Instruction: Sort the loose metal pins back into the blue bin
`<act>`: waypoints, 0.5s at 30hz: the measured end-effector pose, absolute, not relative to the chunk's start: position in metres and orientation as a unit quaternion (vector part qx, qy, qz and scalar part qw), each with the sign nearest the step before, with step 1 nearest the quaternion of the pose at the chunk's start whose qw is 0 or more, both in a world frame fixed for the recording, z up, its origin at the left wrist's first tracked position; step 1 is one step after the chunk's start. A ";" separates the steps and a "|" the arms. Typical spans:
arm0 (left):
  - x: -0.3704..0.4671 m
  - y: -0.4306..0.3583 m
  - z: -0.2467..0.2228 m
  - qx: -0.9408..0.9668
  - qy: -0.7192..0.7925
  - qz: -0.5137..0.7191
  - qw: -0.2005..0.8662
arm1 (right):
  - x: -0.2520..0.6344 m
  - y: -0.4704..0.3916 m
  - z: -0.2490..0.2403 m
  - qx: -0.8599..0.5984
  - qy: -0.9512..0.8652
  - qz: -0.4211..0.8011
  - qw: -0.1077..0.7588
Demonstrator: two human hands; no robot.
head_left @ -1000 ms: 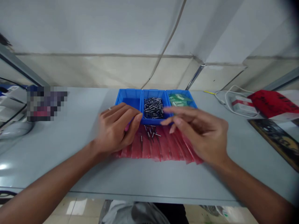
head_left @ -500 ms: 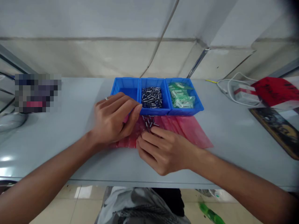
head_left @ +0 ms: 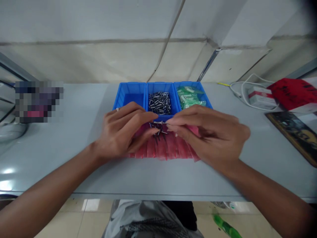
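Note:
My right hand (head_left: 210,135) pinches a pop rivet (head_left: 159,122) between thumb and forefinger, its shank pointing left. Facing it, my left hand (head_left: 126,130) has thumb and forefinger apart, close to the rivet's left end; its other fingers are partly hidden. Beneath both hands, a small heap of loose pop rivets (head_left: 158,130) lies on overlapping pink plastic bags (head_left: 160,149). Directly behind, the middle blue bin (head_left: 174,104) contains many more rivets (head_left: 159,102).
The left blue bin (head_left: 132,86) and right blue bin (head_left: 207,99) flank the middle one; green packets (head_left: 189,97) fill the right bin. Farther right are a white cable (head_left: 241,94), a small white-and-red box (head_left: 262,98), a red bag (head_left: 294,92) and a dark flat object (head_left: 292,135).
My right hand has risen from the bags and moved right, now with a rivet in its fingertips. My left thumb and forefinger have opened apart and shifted slightly right.

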State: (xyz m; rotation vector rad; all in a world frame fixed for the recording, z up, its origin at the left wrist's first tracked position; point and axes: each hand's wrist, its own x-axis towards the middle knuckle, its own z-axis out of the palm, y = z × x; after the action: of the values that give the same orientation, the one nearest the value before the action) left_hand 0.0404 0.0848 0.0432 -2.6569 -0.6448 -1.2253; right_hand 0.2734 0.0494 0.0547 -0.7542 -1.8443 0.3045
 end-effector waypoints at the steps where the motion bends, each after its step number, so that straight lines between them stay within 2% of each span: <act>1: 0.041 0.084 0.044 -0.887 -0.211 -0.404 0.080 | 0.274 0.050 0.055 -0.323 -0.757 0.157 0.546; 7: 0.043 0.084 0.047 -0.885 -0.212 -0.406 0.082 | 0.270 0.049 0.054 -0.359 -0.687 0.292 0.560; 11: 0.043 0.084 0.046 -0.876 -0.211 -0.430 0.060 | 0.270 0.048 0.053 -0.353 -0.656 0.327 0.582; 15: 0.043 0.081 0.046 -0.883 -0.204 -0.418 0.057 | 0.270 0.049 0.052 -0.360 -0.657 0.347 0.564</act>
State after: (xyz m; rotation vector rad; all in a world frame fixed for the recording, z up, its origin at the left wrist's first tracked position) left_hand 0.0432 0.0809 0.0456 -2.6781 -0.6187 -1.2677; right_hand 0.2704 0.0492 0.0524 -0.8467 -1.5463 0.8161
